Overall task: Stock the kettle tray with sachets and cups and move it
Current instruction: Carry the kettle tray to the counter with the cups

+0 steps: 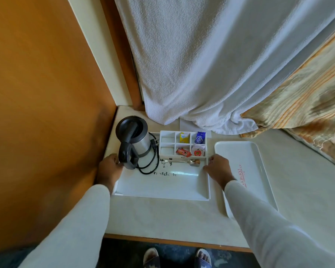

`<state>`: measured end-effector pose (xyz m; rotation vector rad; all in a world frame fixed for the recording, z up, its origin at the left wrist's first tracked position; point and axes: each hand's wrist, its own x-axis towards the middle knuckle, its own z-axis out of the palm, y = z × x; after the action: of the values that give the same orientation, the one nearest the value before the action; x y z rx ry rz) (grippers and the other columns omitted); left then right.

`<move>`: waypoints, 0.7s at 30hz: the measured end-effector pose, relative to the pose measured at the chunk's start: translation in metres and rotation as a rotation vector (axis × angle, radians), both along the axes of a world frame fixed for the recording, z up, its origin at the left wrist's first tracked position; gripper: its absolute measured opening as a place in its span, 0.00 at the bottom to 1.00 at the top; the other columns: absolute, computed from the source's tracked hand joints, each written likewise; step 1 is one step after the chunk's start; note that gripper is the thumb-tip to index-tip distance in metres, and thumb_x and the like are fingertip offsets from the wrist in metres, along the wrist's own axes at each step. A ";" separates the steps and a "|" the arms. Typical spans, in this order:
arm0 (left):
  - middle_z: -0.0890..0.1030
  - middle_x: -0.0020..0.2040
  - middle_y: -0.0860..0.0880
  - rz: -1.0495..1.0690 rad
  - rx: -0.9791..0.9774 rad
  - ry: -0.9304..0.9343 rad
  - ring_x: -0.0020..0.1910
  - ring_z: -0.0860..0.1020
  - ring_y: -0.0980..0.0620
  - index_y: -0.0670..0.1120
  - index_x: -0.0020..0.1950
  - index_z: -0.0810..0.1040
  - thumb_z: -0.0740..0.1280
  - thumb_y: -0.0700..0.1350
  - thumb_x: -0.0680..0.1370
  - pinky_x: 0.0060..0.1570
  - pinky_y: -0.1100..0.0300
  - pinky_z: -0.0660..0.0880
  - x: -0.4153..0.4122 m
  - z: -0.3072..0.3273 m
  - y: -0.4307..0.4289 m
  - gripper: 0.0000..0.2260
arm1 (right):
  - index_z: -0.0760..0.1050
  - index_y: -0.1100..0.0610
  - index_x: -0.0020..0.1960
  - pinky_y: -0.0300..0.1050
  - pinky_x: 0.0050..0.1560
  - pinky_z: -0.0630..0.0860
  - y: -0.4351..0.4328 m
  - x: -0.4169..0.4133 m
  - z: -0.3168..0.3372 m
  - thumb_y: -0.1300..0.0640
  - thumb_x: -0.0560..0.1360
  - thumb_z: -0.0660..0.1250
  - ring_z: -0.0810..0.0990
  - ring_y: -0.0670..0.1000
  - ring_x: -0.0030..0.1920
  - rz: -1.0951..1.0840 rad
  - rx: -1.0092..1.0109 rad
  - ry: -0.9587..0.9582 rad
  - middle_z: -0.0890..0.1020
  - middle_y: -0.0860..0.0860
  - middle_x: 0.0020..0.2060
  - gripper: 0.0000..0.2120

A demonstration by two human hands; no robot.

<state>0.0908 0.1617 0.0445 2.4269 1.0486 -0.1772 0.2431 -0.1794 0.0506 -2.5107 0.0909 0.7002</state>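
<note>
Kettle tray (162, 185), white and shallow, sits on the pale countertop (162, 219) with a hand at each short side: the left hand (109, 167) curls over its left rim beside the kettle's handle, and the right hand (219, 169) has its fingers hooked on the right rim, both arms in white sleeves. On the tray the steel kettle (133, 141) stands at the back left with its black cord (151, 163) looped beside it; a white divided sachet holder (182, 145) fills the back right, holding a yellow sachet (184, 137), a blue one (200, 137), a red one (183, 152) and a white one with a red mark (198, 151). A spoon (184, 161) lies just in front of the holder. The tray's front half is bare. Its left rim is hard against an orange-brown wall panel (43, 93), so open counter lies only toward the person and to the right, where a second white tray (259, 165) with red lettering rests just beside it. Behind, a white towel-like drape (211, 64) hangs down to the counter, with a patterned fabric (307, 97) at the far right. Sandalled feet (178, 257) show below the counter's wooden edge.
</note>
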 end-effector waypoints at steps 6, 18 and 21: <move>0.83 0.51 0.39 0.033 0.012 0.113 0.52 0.80 0.38 0.40 0.52 0.81 0.68 0.41 0.78 0.53 0.50 0.76 0.009 0.004 0.002 0.06 | 0.71 0.57 0.36 0.36 0.29 0.65 0.004 0.009 -0.006 0.61 0.75 0.68 0.74 0.47 0.32 0.037 -0.138 0.060 0.78 0.52 0.37 0.11; 0.81 0.45 0.41 0.110 -0.191 -0.072 0.47 0.80 0.38 0.42 0.48 0.82 0.74 0.42 0.72 0.49 0.53 0.76 -0.011 0.034 0.003 0.07 | 0.74 0.58 0.38 0.39 0.32 0.72 -0.010 -0.019 0.043 0.63 0.71 0.70 0.83 0.55 0.40 -0.002 -0.101 0.015 0.82 0.54 0.38 0.06; 0.82 0.46 0.38 0.086 -0.250 -0.126 0.50 0.80 0.35 0.46 0.44 0.81 0.74 0.41 0.69 0.55 0.47 0.78 -0.025 0.040 0.001 0.06 | 0.77 0.58 0.41 0.48 0.43 0.83 -0.024 -0.040 0.058 0.61 0.68 0.74 0.85 0.56 0.41 -0.045 -0.082 0.000 0.85 0.56 0.40 0.06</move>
<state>0.0656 0.1624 0.0846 2.1368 1.0078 -0.1176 0.2030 -0.2034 0.1081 -2.5779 0.1794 0.6911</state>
